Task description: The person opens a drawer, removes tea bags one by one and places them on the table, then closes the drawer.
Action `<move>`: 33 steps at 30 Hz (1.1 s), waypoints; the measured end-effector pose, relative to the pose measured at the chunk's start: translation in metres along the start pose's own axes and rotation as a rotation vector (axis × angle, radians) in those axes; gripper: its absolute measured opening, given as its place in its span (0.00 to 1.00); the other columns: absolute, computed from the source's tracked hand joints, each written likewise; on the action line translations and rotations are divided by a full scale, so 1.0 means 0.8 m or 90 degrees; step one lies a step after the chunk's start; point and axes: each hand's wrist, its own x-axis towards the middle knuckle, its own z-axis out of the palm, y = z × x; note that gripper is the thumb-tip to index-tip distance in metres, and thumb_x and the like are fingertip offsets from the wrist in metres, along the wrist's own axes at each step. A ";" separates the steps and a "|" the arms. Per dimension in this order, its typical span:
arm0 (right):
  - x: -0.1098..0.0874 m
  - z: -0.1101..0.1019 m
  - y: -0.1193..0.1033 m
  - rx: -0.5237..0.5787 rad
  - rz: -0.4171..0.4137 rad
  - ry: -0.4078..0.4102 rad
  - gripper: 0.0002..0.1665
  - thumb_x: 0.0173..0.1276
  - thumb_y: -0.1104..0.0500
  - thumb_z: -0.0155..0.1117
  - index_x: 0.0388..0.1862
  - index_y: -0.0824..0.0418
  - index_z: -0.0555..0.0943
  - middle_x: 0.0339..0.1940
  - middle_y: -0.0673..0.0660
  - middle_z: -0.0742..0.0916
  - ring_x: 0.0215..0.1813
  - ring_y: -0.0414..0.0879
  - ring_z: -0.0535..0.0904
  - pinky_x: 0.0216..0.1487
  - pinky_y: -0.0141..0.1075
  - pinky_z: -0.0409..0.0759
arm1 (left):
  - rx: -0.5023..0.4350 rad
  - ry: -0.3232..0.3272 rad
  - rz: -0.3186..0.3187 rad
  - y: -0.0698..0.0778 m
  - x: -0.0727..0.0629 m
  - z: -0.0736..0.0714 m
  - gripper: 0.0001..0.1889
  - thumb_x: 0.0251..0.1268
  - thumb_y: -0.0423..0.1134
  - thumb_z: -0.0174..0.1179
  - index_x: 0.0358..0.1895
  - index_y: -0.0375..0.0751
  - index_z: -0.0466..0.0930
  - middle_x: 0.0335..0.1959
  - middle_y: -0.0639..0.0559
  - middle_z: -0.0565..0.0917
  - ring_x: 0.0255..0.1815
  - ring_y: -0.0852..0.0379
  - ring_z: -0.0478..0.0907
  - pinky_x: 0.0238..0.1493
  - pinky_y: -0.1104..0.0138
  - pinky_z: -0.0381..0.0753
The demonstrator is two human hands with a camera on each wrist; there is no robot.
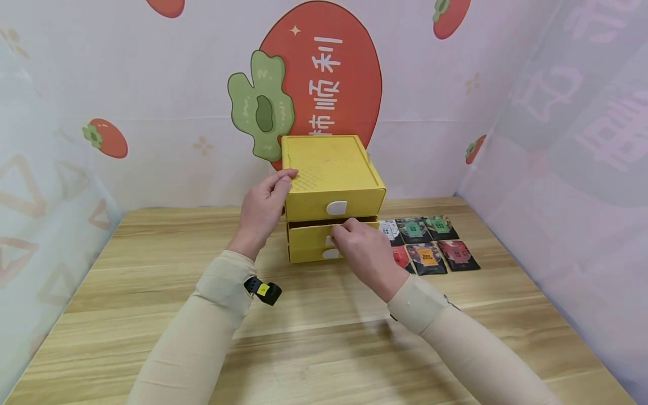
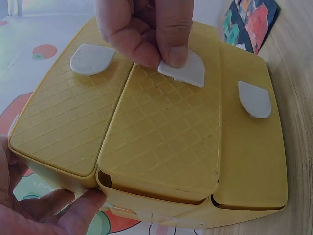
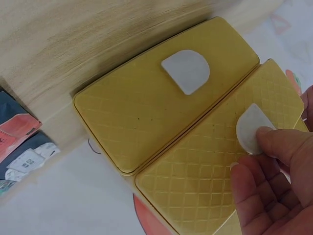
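A yellow drawer cabinet [image 1: 331, 163] with three stacked drawers stands at the back of the table. My left hand [image 1: 265, 205] grips its upper left edge, fingers over the top and thumb along the side. On the middle drawer [image 2: 161, 127], my right hand [image 1: 367, 250] pinches the white rounded pull tab [image 3: 252, 125] between thumb and fingers. That drawer sits slightly out, with a dark gap above its front. The top drawer [image 2: 63, 112] and bottom drawer [image 3: 132, 112] are pushed in, each with a white tab of its own.
Right of the cabinet lie several flat packets in two rows, among them an orange-labelled packet [image 1: 427, 259] and a dark red one [image 1: 458, 255]. Behind stands a white wall cloth [image 1: 187, 84] printed with tomatoes. The wooden table [image 1: 152, 270] stretches forward of the cabinet.
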 end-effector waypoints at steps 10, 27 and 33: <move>0.006 0.005 0.001 -0.008 0.007 -0.007 0.06 0.71 0.57 0.73 0.41 0.57 0.85 0.34 0.56 0.86 0.30 0.48 0.84 0.24 0.39 0.82 | 0.001 -0.004 -0.001 0.000 -0.001 0.000 0.22 0.82 0.55 0.47 0.66 0.58 0.83 0.65 0.59 0.82 0.58 0.55 0.75 0.57 0.59 0.72; 0.011 0.011 0.005 -0.015 0.014 -0.015 0.06 0.72 0.56 0.73 0.42 0.57 0.85 0.33 0.55 0.85 0.28 0.46 0.80 0.23 0.39 0.80 | -0.005 -0.007 -0.004 0.001 -0.001 0.001 0.21 0.81 0.56 0.47 0.66 0.59 0.83 0.68 0.60 0.81 0.60 0.57 0.75 0.60 0.58 0.72; 0.011 0.013 0.005 -0.018 0.009 -0.009 0.07 0.71 0.56 0.73 0.42 0.57 0.84 0.32 0.55 0.84 0.28 0.46 0.79 0.23 0.39 0.80 | -0.006 -0.007 -0.006 0.000 -0.001 0.000 0.21 0.81 0.56 0.47 0.66 0.59 0.83 0.67 0.60 0.81 0.60 0.57 0.75 0.61 0.58 0.72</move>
